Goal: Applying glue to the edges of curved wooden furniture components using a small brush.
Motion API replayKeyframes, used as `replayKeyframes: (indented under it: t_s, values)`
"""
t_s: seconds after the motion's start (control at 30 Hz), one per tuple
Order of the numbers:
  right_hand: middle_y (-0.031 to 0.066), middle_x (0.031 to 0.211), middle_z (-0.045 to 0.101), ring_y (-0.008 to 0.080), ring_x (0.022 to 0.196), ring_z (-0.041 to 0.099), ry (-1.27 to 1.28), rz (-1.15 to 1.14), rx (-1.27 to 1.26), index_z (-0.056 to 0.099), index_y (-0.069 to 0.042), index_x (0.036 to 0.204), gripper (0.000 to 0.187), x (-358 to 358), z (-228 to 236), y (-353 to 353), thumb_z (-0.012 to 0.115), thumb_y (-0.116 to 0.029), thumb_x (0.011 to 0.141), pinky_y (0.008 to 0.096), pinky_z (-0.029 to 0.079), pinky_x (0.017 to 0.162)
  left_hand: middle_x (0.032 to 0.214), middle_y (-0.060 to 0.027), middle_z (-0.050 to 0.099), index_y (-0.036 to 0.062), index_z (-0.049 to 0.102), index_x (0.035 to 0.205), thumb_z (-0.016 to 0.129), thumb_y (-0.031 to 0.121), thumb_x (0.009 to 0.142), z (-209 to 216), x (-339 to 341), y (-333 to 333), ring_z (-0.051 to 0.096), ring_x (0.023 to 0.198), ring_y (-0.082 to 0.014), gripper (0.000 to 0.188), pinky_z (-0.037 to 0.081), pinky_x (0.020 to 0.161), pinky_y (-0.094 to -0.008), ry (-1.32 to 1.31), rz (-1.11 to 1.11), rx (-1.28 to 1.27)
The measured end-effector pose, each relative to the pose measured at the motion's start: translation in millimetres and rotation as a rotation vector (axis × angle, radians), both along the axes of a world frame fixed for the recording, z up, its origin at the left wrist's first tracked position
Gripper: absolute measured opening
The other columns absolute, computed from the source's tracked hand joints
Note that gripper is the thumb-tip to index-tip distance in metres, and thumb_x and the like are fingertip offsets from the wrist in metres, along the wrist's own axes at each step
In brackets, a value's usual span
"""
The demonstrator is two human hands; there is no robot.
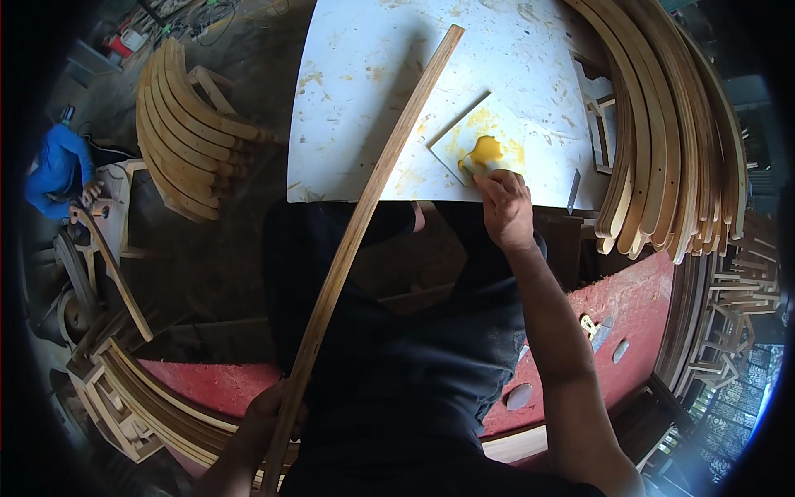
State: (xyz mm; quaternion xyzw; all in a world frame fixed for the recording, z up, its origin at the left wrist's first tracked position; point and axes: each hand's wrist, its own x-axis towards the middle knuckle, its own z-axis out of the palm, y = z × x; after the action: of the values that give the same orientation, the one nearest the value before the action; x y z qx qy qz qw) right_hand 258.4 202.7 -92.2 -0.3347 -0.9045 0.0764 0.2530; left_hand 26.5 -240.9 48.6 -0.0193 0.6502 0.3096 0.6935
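Note:
My left hand (pixel 267 424) grips the near end of a long, slightly curved wooden strip (pixel 373 195) that slants up across my dark shirt and over a white worktable (pixel 356 66). My right hand (pixel 503 205) reaches onto the table's near edge and pinches a small tool, mostly hidden by the fingers, whose tip is in a blob of yellow putty (pixel 484 151). The putty lies on a small white square tile (pixel 484 137) smeared with yellow.
A thick stack of curved wooden slats (pixel 671 141) lies along the table's right side. Another pile of curved slats (pixel 186 132) sits on the floor at left, with more (pixel 157 406) at lower left. A person in blue (pixel 58 170) works at far left. A red surface (pixel 629 306) lies beneath.

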Motion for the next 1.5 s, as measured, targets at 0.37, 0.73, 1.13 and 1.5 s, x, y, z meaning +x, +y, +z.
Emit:
replayKeyframes:
  t_s: [0.37,0.73,1.13,1.5]
  values:
    - [0.0058,0.098,0.074,0.0133,0.084,0.071,0.758,-0.164,-1.5,0.069,-0.001,0.123,0.024,-45,33,-99,0.064,-0.015,0.104,0.026,0.057,0.076,0.078,0.0002,0.059,0.0134,0.052,0.141,0.054,0.012,0.104,11,-10,-7,0.059,0.059,-0.0075,0.037,0.05,0.047,-0.0224,-0.115,0.019,-0.085]
    - [0.0094,0.107,0.061,0.0139,0.091,0.062,0.513,0.062,-0.605,0.068,0.001,0.126,0.028,-109,-3,-91,0.061,0.004,0.099,0.0288,0.053,0.079,0.076,-0.0008,0.062,0.0143,0.052,0.142,0.05,0.033,0.109,1,-17,-25,0.061,0.055,-0.0081,0.038,0.053,0.045,-0.0239,-0.364,0.271,-0.146]
    - [0.0119,0.105,0.059,0.031,0.098,0.063,-0.112,0.088,-0.154,0.073,-0.007,0.117,0.029,-89,51,-105,0.067,0.0,0.09,0.0425,0.057,0.08,0.076,-0.0013,0.061,0.0155,0.053,0.144,0.045,0.046,0.109,1,-13,-18,0.059,0.053,-0.0096,0.047,0.052,0.044,-0.0257,-0.101,0.012,-0.159]
    - [0.0144,0.104,0.065,0.022,0.087,0.068,0.223,0.116,-0.655,0.074,-0.002,0.115,0.023,-84,65,-79,0.065,0.004,0.094,0.0304,0.054,0.075,0.077,-0.0004,0.063,0.0158,0.058,0.138,0.044,0.056,0.107,4,-16,-14,0.06,0.055,-0.0089,0.052,0.052,0.045,-0.0249,-0.251,0.144,-0.217]
